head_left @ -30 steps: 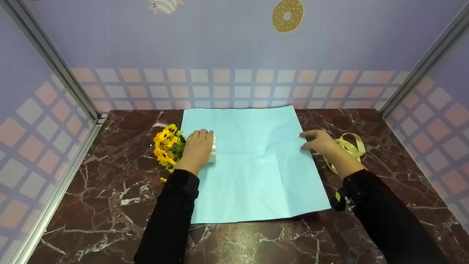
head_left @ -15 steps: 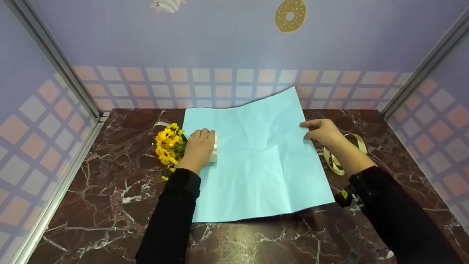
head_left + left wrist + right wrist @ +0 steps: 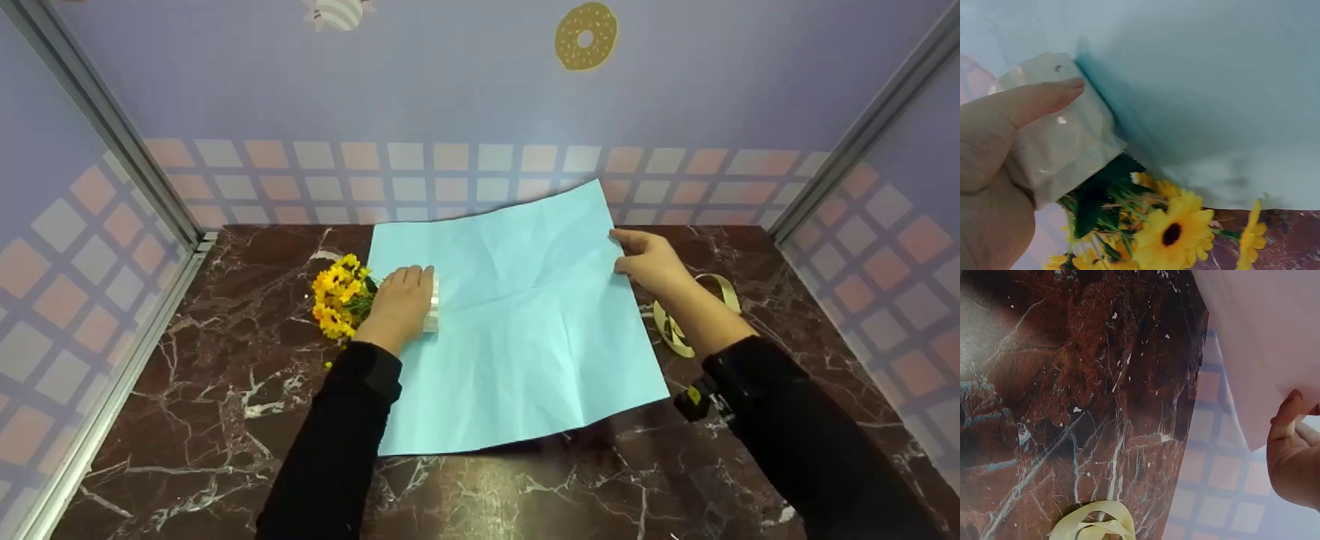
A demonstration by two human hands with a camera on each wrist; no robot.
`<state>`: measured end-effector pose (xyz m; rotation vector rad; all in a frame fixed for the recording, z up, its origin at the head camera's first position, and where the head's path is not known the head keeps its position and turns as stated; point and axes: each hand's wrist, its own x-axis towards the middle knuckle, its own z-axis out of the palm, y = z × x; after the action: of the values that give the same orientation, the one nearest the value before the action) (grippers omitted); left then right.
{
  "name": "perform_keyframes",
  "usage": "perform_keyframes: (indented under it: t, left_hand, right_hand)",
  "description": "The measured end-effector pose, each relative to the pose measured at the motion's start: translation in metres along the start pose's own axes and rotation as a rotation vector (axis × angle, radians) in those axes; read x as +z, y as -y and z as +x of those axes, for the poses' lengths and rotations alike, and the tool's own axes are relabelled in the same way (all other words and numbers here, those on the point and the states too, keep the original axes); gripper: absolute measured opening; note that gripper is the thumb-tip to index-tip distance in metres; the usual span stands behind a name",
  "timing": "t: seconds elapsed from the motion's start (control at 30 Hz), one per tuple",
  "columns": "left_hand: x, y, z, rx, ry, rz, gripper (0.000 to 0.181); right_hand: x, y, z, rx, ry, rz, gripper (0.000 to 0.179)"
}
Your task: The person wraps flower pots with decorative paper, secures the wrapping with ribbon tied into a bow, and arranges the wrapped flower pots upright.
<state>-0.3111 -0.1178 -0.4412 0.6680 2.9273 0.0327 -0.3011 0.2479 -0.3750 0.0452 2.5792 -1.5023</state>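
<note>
A sheet of light blue wrapping paper (image 3: 510,330) spreads over the dark marbled table, its right side lifted and a crease running across it. My left hand (image 3: 399,307) grips a small white faceted flowerpot (image 3: 1067,124), which lies on its side on the paper's left part. Yellow flowers (image 3: 337,296) with dark centres stick out of the pot to the left. On the right, my right hand (image 3: 652,262) pinches the paper's right edge between thumb and fingers and holds it off the table.
A loosely coiled pale yellow ribbon (image 3: 675,330) lies on the table right of the paper, partly behind the right forearm. Panelled walls (image 3: 480,90) with printed squares close off the back and both sides.
My right hand has moved up and slightly away from me, lifting the paper's right edge; its far right corner now stands higher. The left hand and flowerpot stay in place.
</note>
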Motion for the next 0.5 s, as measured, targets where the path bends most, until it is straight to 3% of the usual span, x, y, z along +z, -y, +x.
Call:
perform_keyframes:
  t: [0.1, 0.37, 0.5]
  left_hand:
    - [-0.004, 0.002, -0.001, 0.008, 0.036, 0.014, 0.064]
    - [-0.004, 0.002, -0.002, 0.002, 0.026, 0.017, 0.059]
    - [-0.005, -0.003, -0.003, -0.007, 0.065, -0.002, 0.083]
  right_hand:
    - [0.001, 0.009, 0.001, -0.034, 0.009, -0.016, 0.064]
    - [0.006, 0.046, -0.004, -0.103, -0.005, 0.054, 0.063]
    - [0.010, 0.057, -0.008, -0.127, 0.016, 0.089, 0.064]
